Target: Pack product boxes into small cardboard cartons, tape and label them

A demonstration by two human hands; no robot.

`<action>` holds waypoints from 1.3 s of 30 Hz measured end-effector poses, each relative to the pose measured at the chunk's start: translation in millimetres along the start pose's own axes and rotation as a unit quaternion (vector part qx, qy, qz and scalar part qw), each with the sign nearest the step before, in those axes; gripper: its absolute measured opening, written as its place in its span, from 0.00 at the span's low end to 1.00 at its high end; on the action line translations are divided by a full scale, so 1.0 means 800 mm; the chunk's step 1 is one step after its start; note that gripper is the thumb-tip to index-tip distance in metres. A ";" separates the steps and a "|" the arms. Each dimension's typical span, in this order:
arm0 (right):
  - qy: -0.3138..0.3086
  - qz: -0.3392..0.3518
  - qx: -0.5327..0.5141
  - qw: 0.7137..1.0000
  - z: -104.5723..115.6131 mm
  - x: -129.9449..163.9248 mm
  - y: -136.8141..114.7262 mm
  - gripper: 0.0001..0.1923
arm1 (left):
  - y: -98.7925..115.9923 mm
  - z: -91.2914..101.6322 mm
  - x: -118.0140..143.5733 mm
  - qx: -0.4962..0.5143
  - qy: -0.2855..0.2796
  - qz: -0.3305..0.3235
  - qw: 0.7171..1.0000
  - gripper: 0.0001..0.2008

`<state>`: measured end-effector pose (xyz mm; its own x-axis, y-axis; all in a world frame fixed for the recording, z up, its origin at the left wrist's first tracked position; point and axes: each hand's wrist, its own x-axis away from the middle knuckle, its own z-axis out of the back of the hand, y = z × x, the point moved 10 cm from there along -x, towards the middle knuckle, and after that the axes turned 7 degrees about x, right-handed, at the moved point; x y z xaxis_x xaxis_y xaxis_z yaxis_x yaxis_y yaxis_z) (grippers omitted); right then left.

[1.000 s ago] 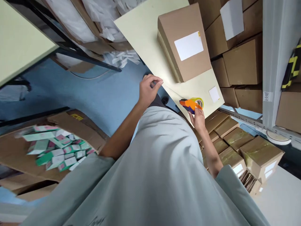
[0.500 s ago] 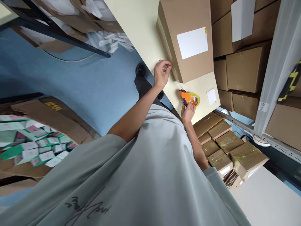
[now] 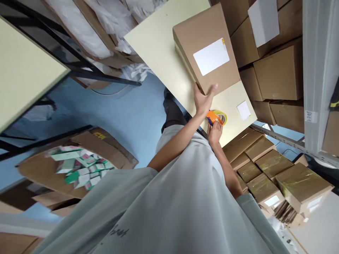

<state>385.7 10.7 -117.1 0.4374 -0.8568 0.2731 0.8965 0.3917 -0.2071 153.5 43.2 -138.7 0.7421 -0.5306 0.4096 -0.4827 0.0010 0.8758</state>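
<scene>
A brown cardboard box (image 3: 193, 33) with a white label (image 3: 212, 56) on its top stands on the pale yellow table (image 3: 161, 46). At the box's near corner is my left hand (image 3: 202, 101), its thumb and fingers spread to either side of that corner. Just beside it, my right hand (image 3: 215, 132) is closed on an orange tape dispenser (image 3: 214, 117). The dispenser carries a roll of yellowish tape (image 3: 221, 114); part of it is hidden behind my left hand and wrist.
A small white card (image 3: 243, 110) lies on the table to the right. Shelved cartons (image 3: 275, 74) line the right side, with more taped cartons (image 3: 274, 164) below. On the left, an opened carton (image 3: 113, 150) holds several small boxes. Another pale table (image 3: 26, 74) juts in.
My left hand has gone from a curled pose beside the box to spread fingers at its near corner. My right hand keeps the tape dispenser. The view has turned.
</scene>
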 end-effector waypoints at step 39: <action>-0.009 0.128 0.136 0.982 0.069 -0.191 0.022 0.27 | 0.070 0.103 -0.062 -0.261 -0.190 0.066 0.944 0.48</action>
<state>338.3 167.2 -110.9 0.6504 -0.7132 0.2615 0.7412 0.6712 -0.0128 51.7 -0.2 -130.8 0.4235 -0.7621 0.4898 -0.1915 0.4532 0.8706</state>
